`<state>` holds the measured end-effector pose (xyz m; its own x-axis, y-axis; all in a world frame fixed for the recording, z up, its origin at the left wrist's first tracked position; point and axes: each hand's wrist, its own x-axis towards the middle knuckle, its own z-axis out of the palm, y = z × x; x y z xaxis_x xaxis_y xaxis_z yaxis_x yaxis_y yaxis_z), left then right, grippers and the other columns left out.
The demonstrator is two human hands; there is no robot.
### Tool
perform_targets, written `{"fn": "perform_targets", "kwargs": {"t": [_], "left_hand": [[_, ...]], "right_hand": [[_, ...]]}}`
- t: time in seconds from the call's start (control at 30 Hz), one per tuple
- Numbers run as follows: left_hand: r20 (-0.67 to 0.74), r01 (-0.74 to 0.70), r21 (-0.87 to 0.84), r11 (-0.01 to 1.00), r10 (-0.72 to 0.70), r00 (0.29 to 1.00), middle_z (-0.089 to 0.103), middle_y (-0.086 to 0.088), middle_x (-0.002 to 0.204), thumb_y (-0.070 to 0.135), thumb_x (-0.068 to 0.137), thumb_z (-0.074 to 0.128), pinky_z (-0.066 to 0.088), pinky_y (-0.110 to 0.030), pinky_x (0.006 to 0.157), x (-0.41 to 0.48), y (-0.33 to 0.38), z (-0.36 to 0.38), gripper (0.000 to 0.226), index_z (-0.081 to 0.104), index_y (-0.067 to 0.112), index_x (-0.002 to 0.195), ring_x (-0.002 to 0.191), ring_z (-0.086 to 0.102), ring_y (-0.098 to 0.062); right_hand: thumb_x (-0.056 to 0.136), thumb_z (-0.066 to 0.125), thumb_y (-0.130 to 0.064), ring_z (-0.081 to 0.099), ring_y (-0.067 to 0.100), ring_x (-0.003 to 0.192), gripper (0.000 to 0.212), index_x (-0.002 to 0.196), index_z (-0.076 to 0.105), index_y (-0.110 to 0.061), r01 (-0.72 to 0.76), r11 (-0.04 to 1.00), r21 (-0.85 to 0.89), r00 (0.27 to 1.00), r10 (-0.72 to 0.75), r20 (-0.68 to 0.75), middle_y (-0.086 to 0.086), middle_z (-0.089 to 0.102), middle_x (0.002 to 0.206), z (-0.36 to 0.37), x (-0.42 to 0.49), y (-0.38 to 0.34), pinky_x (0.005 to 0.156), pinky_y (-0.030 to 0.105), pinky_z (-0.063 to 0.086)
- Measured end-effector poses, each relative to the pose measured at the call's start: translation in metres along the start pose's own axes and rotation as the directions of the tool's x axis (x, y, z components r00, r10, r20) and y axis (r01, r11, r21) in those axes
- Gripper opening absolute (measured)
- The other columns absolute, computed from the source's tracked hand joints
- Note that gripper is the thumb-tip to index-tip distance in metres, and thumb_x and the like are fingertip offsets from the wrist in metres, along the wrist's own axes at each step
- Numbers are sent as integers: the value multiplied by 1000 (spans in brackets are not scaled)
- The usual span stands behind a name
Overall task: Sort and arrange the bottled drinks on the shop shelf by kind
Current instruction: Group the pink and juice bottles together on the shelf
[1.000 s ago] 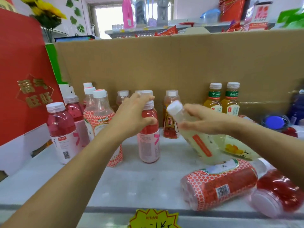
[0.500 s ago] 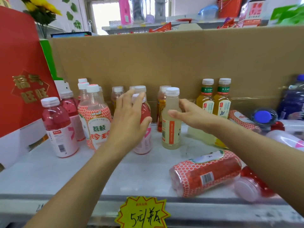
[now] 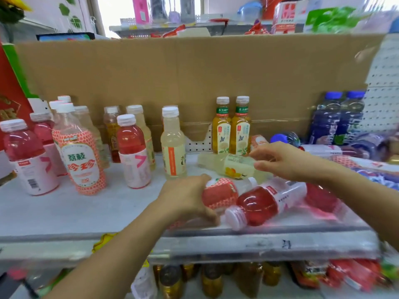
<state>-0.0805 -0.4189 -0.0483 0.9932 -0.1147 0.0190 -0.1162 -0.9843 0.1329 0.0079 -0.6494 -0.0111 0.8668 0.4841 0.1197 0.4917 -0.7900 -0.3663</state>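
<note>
On the white shelf [image 3: 108, 212], a lychee bottle [image 3: 220, 195] with a red-and-white scale label lies on its side, and my left hand [image 3: 187, 201] grips its base end. Beside it lies a red drink bottle [image 3: 259, 203], cap toward the front edge. Behind them a pale yellow bottle [image 3: 228, 166] lies flat; my right hand [image 3: 285, 160] curls thumb and fingers round its right end. Standing to the left are a pale yellow bottle [image 3: 172, 147], a red bottle [image 3: 133, 154], a lychee bottle [image 3: 79, 156] and another red bottle [image 3: 23, 158].
Two amber tea bottles [image 3: 231, 128] and blue bottles [image 3: 336, 119] stand against the cardboard back wall [image 3: 194, 72]. More bottles lie heaped at the right. A red box [image 3: 8, 93] bounds the left. A yellow price tag [image 3: 103, 240] hangs on the shelf's front edge; bottles [image 3: 211, 279] fill the shelf below.
Both hands let go of the standing bottles. My left hand dropped right onto the lying lychee bottle; my right hand moved to the lying pale yellow bottle. The view shifted right.
</note>
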Motion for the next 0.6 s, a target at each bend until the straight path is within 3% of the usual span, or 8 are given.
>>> {"fn": "perform_targets", "kwargs": {"t": [0.13, 0.2, 0.23, 0.27, 0.33, 0.4, 0.5, 0.6], "left_hand": [[-91, 42, -85, 995, -50, 995, 63, 10, 125, 67, 65, 78, 51, -33, 89, -3, -6, 3, 90, 41, 35, 141, 105, 60, -13], [-209, 52, -255, 966, -107, 972, 63, 10, 125, 61, 66, 80, 49, -29, 85, -7, -12, 6, 89, 41, 38, 143, 102, 59, -10], [-289, 28, -362, 932, -140, 947, 64, 11, 121, 57, 66, 82, 48, -28, 81, -9, -14, 8, 84, 44, 39, 139, 99, 60, -8], [-372, -16, -470, 883, -182, 910, 65, 11, 116, 53, 67, 84, 48, -26, 78, -9, -17, 12, 78, 48, 38, 134, 97, 61, -7], [-470, -101, -651, 752, -295, 832, 64, 10, 112, 42, 69, 86, 48, -22, 76, -10, -20, 17, 71, 49, 33, 129, 97, 62, -6], [-480, -145, -754, 641, -387, 787, 61, 6, 119, 34, 72, 87, 49, -19, 80, -7, -22, 20, 75, 43, 31, 133, 104, 62, -10], [-467, -165, -819, 549, -472, 747, 59, 5, 124, 31, 75, 86, 50, -28, 90, 3, -25, 22, 79, 36, 33, 136, 108, 61, -12], [-439, -194, -874, 446, -552, 709, 56, 10, 118, 25, 78, 84, 43, -18, 79, 15, -31, 22, 79, 30, 34, 136, 103, 56, 2]], "right_hand": [[96, 60, -23, 63, 18, 88, 25, 113, 66, -5, -59, 996, -62, 998, 60, 11, 10, 67, 109, 0, 7, 16, 76, 24, 52], [94, 62, -26, 59, 17, 79, 12, 89, 64, -15, -75, 994, -84, 997, 77, 22, 4, 63, 91, 1, 16, 17, 58, 20, 44], [93, 63, -29, 57, 18, 81, 15, 82, 58, -22, -82, 992, -96, 996, 85, 26, -3, 57, 84, 2, 21, 15, 57, 21, 40], [92, 64, -32, 56, 18, 83, 15, 82, 56, -22, -95, 988, -119, 994, 101, 45, -6, 54, 82, 4, 25, 13, 59, 22, 39], [90, 64, -38, 59, 19, 88, 27, 105, 62, -14, -95, 978, -186, 990, 113, 89, -2, 60, 93, 9, 36, 7, 67, 28, 47], [89, 65, -43, 60, 20, 96, 46, 122, 57, -12, -95, 967, -235, 984, 127, 127, 2, 64, 109, 14, 46, -1, 80, 32, 53], [87, 68, -44, 59, 18, 100, 51, 126, 54, -14, -104, 963, -249, 969, 155, 195, 0, 60, 112, 24, 60, -14, 87, 32, 52], [81, 75, -46, 55, 20, 99, 62, 128, 52, -14, -127, 956, -265, 948, 195, 250, 0, 58, 111, 35, 73, -28, 88, 31, 49]]}}
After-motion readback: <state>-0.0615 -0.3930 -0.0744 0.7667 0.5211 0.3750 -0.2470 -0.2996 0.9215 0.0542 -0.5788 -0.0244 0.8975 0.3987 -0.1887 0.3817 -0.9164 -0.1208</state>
